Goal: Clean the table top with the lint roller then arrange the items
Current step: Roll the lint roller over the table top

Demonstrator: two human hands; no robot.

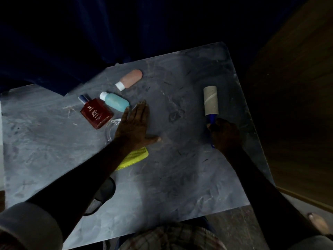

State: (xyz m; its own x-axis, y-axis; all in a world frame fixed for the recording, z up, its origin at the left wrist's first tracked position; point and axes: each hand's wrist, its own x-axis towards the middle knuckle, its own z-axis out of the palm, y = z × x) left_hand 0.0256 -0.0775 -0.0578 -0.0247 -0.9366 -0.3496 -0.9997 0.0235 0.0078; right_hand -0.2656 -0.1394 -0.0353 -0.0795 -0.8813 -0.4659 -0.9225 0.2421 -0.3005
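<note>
My right hand [226,134] grips the blue handle of a lint roller [210,101], whose pale roll lies on the grey marbled table top [180,177] near the right edge. My left hand [134,126] rests flat on the table with fingers spread, holding nothing. Just left of it lie a red perfume bottle [96,112] and a blue bottle [115,101]. A pink bottle [130,79] lies farther back. A yellow comb [134,157] pokes out from under my left forearm.
A clear glass dish [111,129] sits partly under my left hand. A dark mesh object [101,195] lies beneath my left forearm near the front. Dark blue curtain [90,33] hangs behind the table, and a wooden surface [297,105] stands on the right.
</note>
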